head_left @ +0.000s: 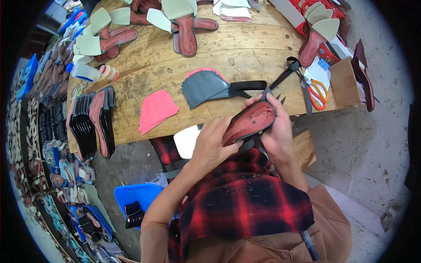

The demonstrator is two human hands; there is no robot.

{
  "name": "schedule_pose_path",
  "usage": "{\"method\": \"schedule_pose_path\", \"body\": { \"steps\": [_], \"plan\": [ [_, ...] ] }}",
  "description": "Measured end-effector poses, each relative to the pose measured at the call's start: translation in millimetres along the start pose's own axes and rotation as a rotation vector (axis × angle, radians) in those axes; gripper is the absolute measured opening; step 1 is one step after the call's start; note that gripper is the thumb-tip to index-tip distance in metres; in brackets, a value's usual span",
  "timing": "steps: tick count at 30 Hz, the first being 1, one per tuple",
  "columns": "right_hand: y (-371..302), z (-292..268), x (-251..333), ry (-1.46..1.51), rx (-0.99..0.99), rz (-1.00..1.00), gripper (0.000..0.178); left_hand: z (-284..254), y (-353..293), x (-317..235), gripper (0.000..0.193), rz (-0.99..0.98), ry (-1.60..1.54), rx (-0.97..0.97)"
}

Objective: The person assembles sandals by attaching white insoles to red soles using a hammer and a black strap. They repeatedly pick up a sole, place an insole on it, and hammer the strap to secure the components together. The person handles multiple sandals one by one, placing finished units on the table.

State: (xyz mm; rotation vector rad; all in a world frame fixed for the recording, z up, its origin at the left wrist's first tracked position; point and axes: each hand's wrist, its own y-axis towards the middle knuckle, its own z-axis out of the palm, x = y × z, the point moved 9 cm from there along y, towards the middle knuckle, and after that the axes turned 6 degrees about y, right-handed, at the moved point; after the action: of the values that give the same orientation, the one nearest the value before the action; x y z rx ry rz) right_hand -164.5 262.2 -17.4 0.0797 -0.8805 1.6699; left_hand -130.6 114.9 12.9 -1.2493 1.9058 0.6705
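Note:
Between my two hands is a reddish-brown shoe insole (pixel 254 120) with a dark edge, tilted above my lap near the table's front edge. My left hand (pixel 212 142) wraps its middle, with the thumb on the near edge. My right hand (pixel 278 127) grips the heel end, fingers closed around it, where a dark strip stands up. A white stiff piece (pixel 186 141) shows beyond my left hand, at the insole's front end. Just past my hands lie dark grey upper pieces (pixel 205 89) and a black strap (pixel 247 86). What my fingertips press underneath is hidden.
Pink cut pieces (pixel 158 110) lie on the wooden table (pixel 144 65). Orange-handled scissors (pixel 319 94) are at the right beside a cardboard box (pixel 347 82). Black-edged insoles (pixel 101 118) stand stacked at the left edge; more insoles with white fronts (pixel 186 35) lie behind. A blue stool (pixel 136 195) stands below.

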Motion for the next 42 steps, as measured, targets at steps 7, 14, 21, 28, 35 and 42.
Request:
{"method": "schedule_pose_path", "body": {
  "steps": [7, 14, 21, 28, 35, 42],
  "plan": [
    [15.3, 29.4, 9.7, 0.093, 0.459, 0.112, 0.032, 9.1, -7.5, 26.1, 0.045, -0.385, -0.563, 0.608],
    [15.8, 22.4, -8.2, 0.037, 0.350, 0.122, 0.032, 20.1, -21.9, 9.3, 0.030, 0.048, 0.259, 0.241],
    [-28.0, 84.3, 14.9, -0.170, 0.571, 0.004, 0.036, -15.2, -38.2, 42.1, 0.028, -0.377, -0.388, 0.548],
    [-15.7, 100.5, -22.8, -0.239, 0.297, -0.226, 0.042, -74.6, 16.2, -37.5, 0.099, 0.018, 0.102, -0.094],
    [3.9, 116.8, 23.5, -0.553, 0.480, -0.216, 0.030, -60.0, 3.9, -18.7, 0.087, -0.113, -0.553, -0.007],
    [-10.9, 68.6, 50.9, -0.421, 0.282, -0.250, 0.027, -59.3, -10.7, -41.3, 0.077, 0.135, -0.105, -0.072]
  ]
}}
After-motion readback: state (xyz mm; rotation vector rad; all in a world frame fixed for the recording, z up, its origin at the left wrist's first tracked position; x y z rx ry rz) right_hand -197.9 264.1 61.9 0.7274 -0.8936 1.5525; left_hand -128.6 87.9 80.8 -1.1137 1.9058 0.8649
